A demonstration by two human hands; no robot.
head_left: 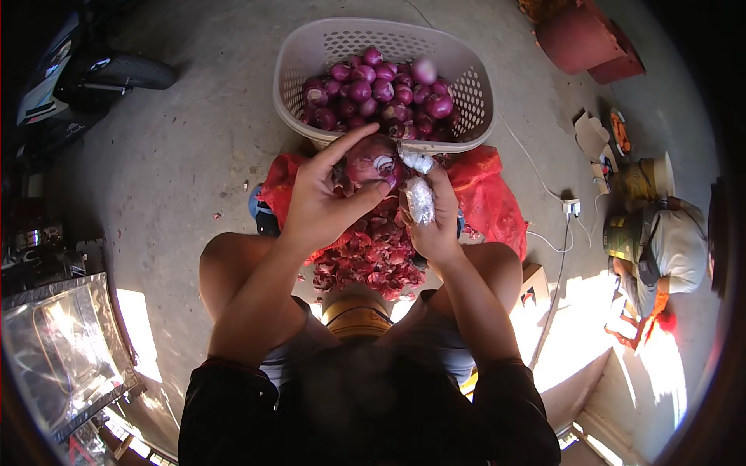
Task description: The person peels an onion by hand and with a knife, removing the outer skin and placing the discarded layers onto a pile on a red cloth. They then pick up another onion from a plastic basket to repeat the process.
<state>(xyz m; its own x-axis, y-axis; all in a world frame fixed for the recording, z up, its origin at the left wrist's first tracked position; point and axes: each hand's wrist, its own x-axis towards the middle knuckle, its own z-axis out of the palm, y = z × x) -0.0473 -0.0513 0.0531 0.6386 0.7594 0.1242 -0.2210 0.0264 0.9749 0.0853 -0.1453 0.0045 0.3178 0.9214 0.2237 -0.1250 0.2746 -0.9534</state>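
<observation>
My left hand (pixel 330 190) is closed around a red onion (pixel 371 163), its thumb and index finger spread over the near and far sides. Silvery-white wrapping covers the thumb and index finger of my right hand (pixel 434 210). That hand is curled close to the onion's right side, and what it may hold is hidden. Beneath my hands lies a heap of red onion skins (pixel 369 252). Just beyond stands a beige plastic basket (pixel 291 70) with many peeled purple onions (pixel 361 92); a paler onion (pixel 424 71) above them looks blurred.
Red mesh sacking (pixel 489 198) lies around the skins. A motorcycle wheel (pixel 132 70) is at upper left. Cables run to a socket block (pixel 571 207) on the right floor. Another person (pixel 676 245) sits at far right, near a bucket (pixel 660 175). Red containers (pixel 579 39) stand at upper right.
</observation>
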